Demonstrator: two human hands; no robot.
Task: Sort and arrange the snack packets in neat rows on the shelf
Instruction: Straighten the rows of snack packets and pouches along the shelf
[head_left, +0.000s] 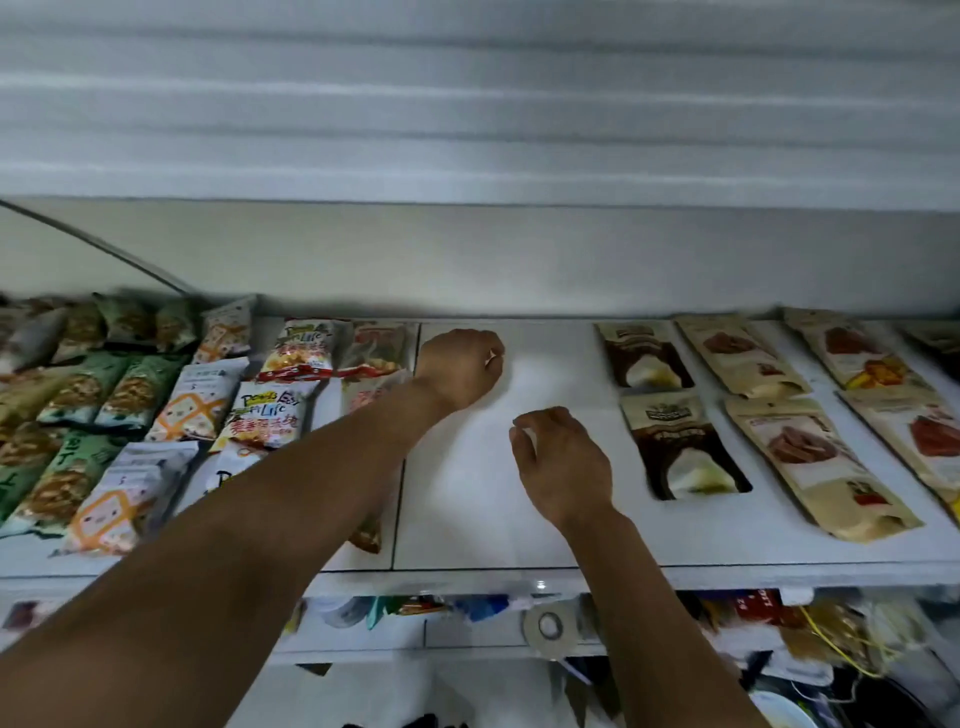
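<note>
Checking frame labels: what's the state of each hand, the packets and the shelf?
Left hand: fingers curled, over the middle of the shelf; can't tell if it holds anything.
Right hand: fingers loosely curled, nothing clearly held.
Snack packets: lying flat in rows on the left.
Brown pouches: lying flat in rows on the right.
Shelf: packets on both sides, hands over the white middle.

White ribbed roller shutter spans top of view, slats horizontal. Under it, plain off-white back wall panel. Thin dark curved cable runs down across panel at far left. Low in view, mixed clutter, mostly blurred: grey-white tape roll near centre, red label with white lettering to its right, thin yellow cord looping at lower right.
</note>
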